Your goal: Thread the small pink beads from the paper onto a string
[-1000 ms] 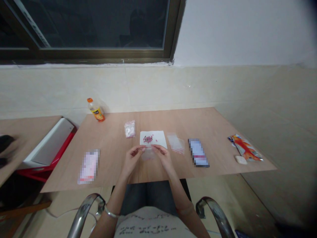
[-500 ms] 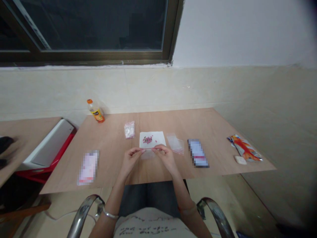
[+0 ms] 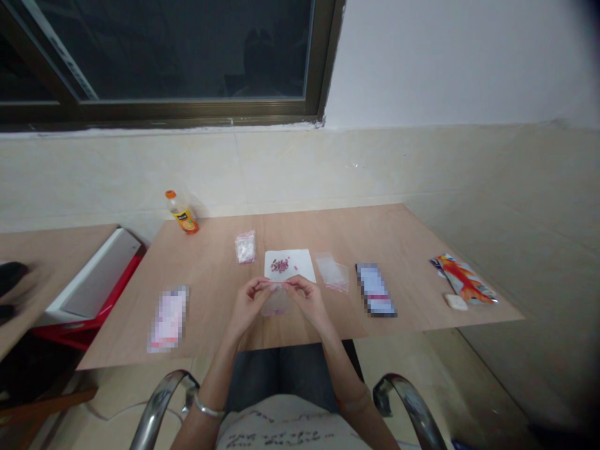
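Between my hands hangs a small clear zip bag, its top edge pinched from both sides. My left hand closes its thumb and fingers on the left part of that edge. On the right part, my right hand does the same. A few tiny pinkish specks show low in the bag, too small to name. Just beyond my fingers lies a white sheet of paper with a pile of small pink and dark beads on it. More flat clear bags lie right of the paper.
A packed bundle of small bags lies left of the paper. One phone is at the left, another phone at the right. An orange drink bottle stands far left; a goldfish-print packet and a white case lie far right.
The bag between my hands now hangs lower toward me, with more of its body showing. My fingertips have drawn slightly closer together along its top edge.
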Available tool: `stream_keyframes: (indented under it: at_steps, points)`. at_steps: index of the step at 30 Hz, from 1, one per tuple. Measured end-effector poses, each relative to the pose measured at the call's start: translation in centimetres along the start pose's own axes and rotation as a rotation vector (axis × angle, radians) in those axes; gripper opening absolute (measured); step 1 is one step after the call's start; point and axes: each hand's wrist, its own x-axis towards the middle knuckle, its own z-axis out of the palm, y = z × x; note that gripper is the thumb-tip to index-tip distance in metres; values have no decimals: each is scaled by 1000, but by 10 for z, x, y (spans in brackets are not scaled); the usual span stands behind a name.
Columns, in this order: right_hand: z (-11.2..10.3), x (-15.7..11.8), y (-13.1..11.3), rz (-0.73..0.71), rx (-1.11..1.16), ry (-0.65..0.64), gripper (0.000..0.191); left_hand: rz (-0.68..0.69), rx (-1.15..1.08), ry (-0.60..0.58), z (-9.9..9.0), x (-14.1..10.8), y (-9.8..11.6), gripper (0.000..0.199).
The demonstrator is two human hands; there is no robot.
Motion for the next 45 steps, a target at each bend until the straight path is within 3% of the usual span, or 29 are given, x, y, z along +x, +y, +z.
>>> stream_keyframes:
  at_steps: [10,16,22,25,30,33,41,45]
  points:
    - [10,-1,-7,-104,-93,-21,16,-27,67,19,-5,-1,2,19]
    - [12,5,-1,-53,-109,-72,17,-48,50,50,-11,-1,-7,21]
    - [22,29,23,12,-72,-156,19,-103,28,52,-30,15,-6,22]
    - [37,47,39,58,59,-199,23,-116,13,53,-44,33,-11,25]
    - [68,67,71,214,310,-246,44,-72,-65,177,-63,66,-34,34]
    - [84,76,90,245,285,-160,43,-57,-45,219,-74,87,-48,38]
    - [121,111,123,248,90,96,14,-9,180,334,-90,153,-69,32]
    - [134,120,133,250,-12,212,7,33,335,434,-87,155,-80,39]
